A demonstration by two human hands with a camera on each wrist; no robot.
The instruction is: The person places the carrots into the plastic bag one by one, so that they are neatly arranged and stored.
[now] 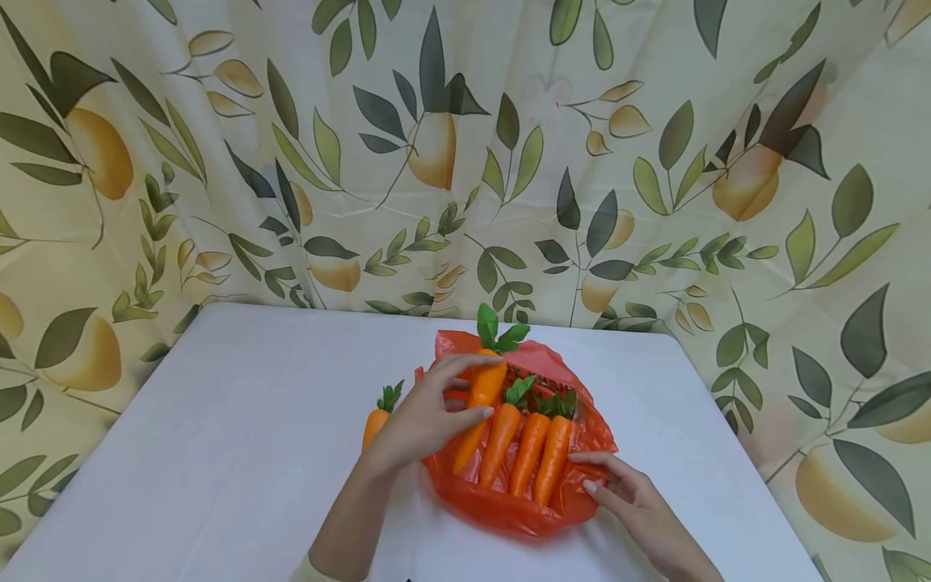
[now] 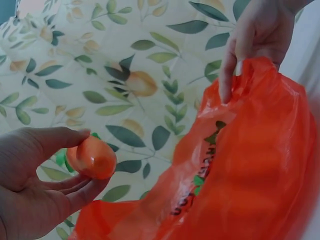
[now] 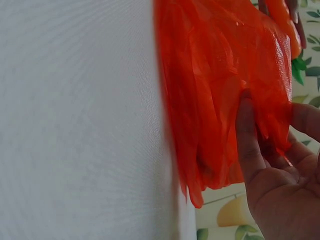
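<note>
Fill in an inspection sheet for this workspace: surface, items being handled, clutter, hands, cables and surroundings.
Surface: white table.
Job's things: held carrot with green top, over the red bag; three carrots side by side at the bag, whether in or on it unclear; partly hidden carrot on the table, left of the bag.
Clutter: nothing seen.
Hands: left hand grips a carrot; right hand holds the bag's edge.
Cables: nothing seen.
Surroundings: patterned cloth with leaves and yellow fruit, hanging behind and beside the table.
</note>
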